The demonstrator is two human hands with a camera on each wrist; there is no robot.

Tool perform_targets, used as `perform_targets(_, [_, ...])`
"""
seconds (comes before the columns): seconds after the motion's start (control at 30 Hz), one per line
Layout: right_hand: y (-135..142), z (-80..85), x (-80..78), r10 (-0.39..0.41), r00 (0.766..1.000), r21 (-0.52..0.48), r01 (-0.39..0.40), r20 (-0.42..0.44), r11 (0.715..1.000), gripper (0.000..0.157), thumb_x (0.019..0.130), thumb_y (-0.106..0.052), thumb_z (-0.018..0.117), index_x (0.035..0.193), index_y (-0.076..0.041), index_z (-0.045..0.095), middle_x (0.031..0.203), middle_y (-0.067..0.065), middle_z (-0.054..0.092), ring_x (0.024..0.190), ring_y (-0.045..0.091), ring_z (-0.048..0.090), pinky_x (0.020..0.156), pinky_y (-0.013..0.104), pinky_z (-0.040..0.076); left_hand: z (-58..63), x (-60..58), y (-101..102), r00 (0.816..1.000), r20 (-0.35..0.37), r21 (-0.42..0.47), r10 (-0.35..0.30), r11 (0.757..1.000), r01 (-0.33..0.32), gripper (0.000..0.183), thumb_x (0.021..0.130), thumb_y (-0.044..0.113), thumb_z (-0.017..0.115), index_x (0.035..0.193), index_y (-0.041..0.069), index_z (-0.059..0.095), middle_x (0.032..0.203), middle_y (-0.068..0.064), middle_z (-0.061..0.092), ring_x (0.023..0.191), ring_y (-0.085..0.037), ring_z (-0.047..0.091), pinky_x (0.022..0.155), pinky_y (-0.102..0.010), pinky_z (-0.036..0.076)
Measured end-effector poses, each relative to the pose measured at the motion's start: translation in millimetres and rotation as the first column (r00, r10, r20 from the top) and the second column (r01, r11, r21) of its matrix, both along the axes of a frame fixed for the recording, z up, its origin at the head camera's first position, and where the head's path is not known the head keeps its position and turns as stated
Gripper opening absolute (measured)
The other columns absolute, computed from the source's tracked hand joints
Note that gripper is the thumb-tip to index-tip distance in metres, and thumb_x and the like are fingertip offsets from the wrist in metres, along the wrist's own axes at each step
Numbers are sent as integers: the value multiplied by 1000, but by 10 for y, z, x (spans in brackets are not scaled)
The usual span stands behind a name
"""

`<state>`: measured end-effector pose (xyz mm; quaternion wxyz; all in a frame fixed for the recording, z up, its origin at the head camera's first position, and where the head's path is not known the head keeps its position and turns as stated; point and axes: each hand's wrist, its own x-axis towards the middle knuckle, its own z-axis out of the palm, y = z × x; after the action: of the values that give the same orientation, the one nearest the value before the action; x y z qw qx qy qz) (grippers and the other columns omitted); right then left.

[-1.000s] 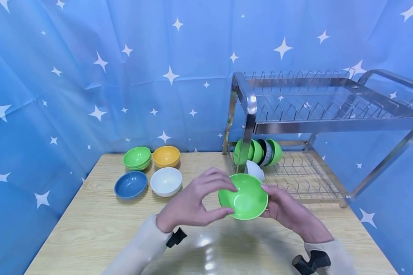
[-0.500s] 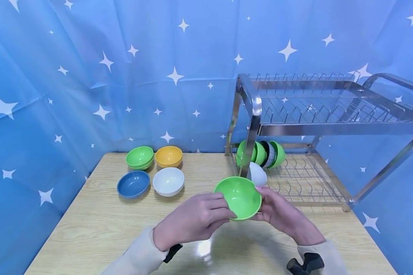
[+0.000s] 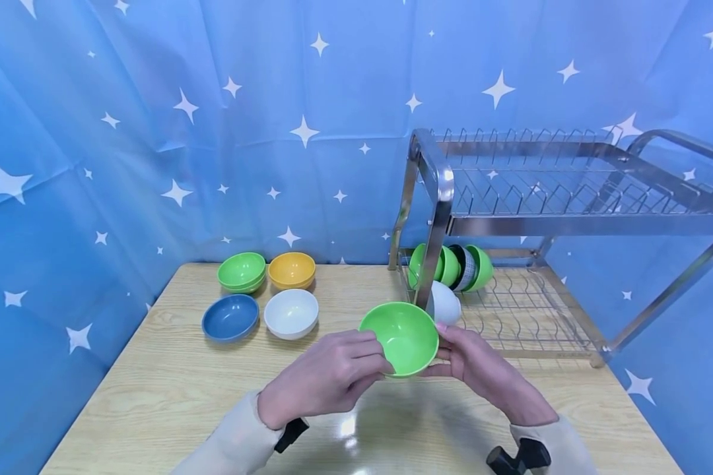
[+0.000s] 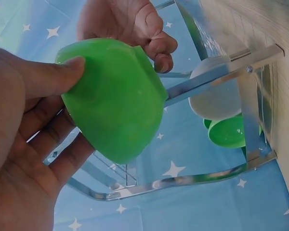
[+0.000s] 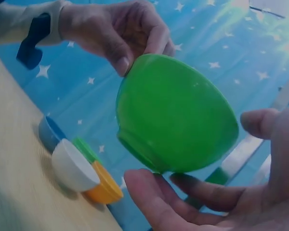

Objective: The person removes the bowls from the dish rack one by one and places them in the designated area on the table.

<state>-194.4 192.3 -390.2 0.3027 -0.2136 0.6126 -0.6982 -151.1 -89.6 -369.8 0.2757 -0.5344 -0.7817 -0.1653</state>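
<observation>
A green bowl (image 3: 405,340) is held up over the table, its hollow side turned toward the head camera. My left hand (image 3: 335,371) pinches its near-left rim, fingers inside and thumb against the outer wall, as the left wrist view shows of the thumb. My right hand (image 3: 481,369) is around the bowl's right side. In the right wrist view its fingertips (image 5: 142,178) are right at the foot of the bowl, and a small gap shows between its thumb and the rim.
At the table's back left sit green bowls (image 3: 241,272), a yellow bowl (image 3: 291,270), a blue bowl (image 3: 230,318) and a white bowl (image 3: 291,314). A metal dish rack (image 3: 570,224) stands at right, several bowls upright on its lower tier, including a white one (image 3: 445,303).
My left fingers have closed onto the bowl's rim from their spread pose. The bowl has tilted and shifted slightly left, and my right thumb has eased away from its rim.
</observation>
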Motion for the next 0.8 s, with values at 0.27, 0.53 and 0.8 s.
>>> perform_targets(0.27, [-24, 97, 55, -150, 922, 265, 254, -358, 930, 51, 111, -32, 44, 147, 4, 47, 139, 21, 59, 113, 15, 70, 98, 34, 59, 78, 0, -131, 999, -15, 13, 47, 999, -47, 13, 89, 6, 76, 95, 17, 72, 84, 10, 64, 79, -5, 56, 76, -15, 52])
perform_targets(0.53, [58, 188, 56, -249, 710, 275, 535, -659, 799, 38, 106, -27, 58, 142, -13, 57, 139, 11, 62, 117, 9, 64, 95, 17, 54, 132, -99, -277, 996, -27, 71, 83, 994, -81, 14, 86, 1, 76, 93, 12, 72, 82, 6, 63, 76, -7, 56, 72, -16, 52])
perform_targets(0.8, [68, 271, -3, -304, 596, 159, 599, -743, 784, 50, 102, -17, 65, 148, -7, 50, 144, 11, 58, 122, 10, 62, 99, 10, 50, 122, -309, -487, 978, 6, 137, 208, 969, -207, 18, 82, -1, 79, 93, 11, 73, 88, 4, 71, 83, -10, 66, 73, -23, 58])
